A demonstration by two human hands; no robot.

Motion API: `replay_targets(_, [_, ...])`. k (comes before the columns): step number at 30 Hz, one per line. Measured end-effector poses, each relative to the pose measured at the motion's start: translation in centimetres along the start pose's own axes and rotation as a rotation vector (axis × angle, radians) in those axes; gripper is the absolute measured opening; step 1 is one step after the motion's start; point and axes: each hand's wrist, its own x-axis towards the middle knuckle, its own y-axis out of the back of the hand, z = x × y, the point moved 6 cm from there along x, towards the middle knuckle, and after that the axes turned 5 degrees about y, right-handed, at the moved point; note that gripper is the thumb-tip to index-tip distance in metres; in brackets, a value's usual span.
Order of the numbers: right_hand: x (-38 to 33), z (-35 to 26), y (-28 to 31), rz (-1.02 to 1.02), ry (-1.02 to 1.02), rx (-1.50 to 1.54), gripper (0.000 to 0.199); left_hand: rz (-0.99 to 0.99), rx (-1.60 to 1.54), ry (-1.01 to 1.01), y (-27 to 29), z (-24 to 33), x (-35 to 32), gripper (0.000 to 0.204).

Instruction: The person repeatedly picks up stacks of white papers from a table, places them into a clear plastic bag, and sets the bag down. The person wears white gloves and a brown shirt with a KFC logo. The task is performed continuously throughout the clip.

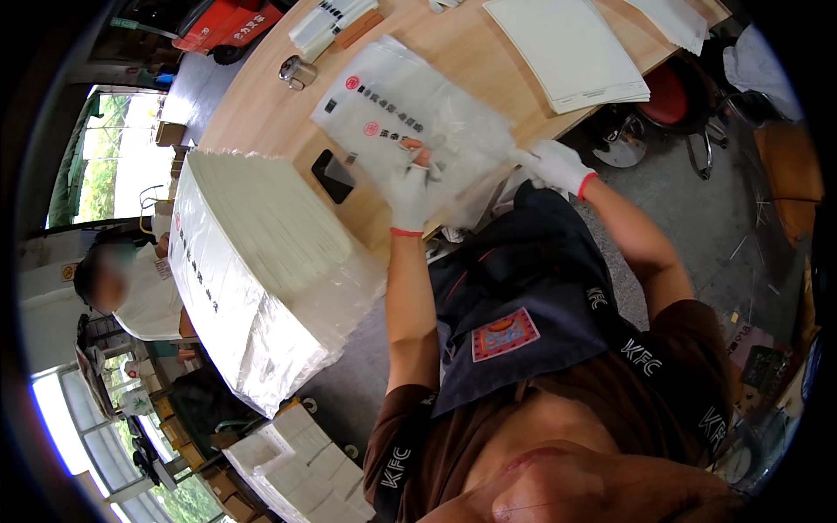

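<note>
A stack of clear plastic bags (462, 113) with red and black print lies on the wooden table in front of me. My left hand (413, 192), in a white glove with a red cuff and some bare fingertips, rests on the top bag with its fingers apart. My right hand (556, 166), gloved the same way, is closed on the right near corner of a bag, at the table's edge. A black phone (333, 176) lies left of the bags, partly under a bag's edge.
A tall plastic-wrapped stack of white sheets (209, 270) stands at the left. A metal cup (297, 72) and a pile of white paper (567, 52) are farther back on the table. A red-seated stool (673, 94) is at the right. Another person (139, 292) is far left.
</note>
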Motion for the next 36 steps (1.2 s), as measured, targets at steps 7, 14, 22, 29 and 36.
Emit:
replay_targets(7, [4.8, -3.7, -5.8, 0.521, 0.716, -0.308, 0.036, -0.177, 1.010, -0.594, -17.3, 4.7, -7.6, 0.017])
replay_targets(14, [2.9, -2.7, -5.3, 0.425, 0.783, -0.350, 0.021, -0.287, 1.215, -0.475, -15.5, -1.3, -7.3, 0.020])
replay_targets(22, [4.3, 8.9, 8.4, 0.911, 0.504, -0.812, 0.037, 0.047, 0.655, 0.097, -4.7, -4.8, 0.5, 0.017])
replay_targets(29, [6.6, 10.4, 10.6, 0.677, 0.766, -1.157, 0.022, -0.192, 0.532, 0.035, -9.9, -8.2, 4.6, 0.024])
replay_targets(36, [-3.6, 2.1, 2.4, 0.441, 0.852, -0.875, 0.024, -0.057, -0.349, 0.772, -15.5, -11.4, 3.2, 0.044])
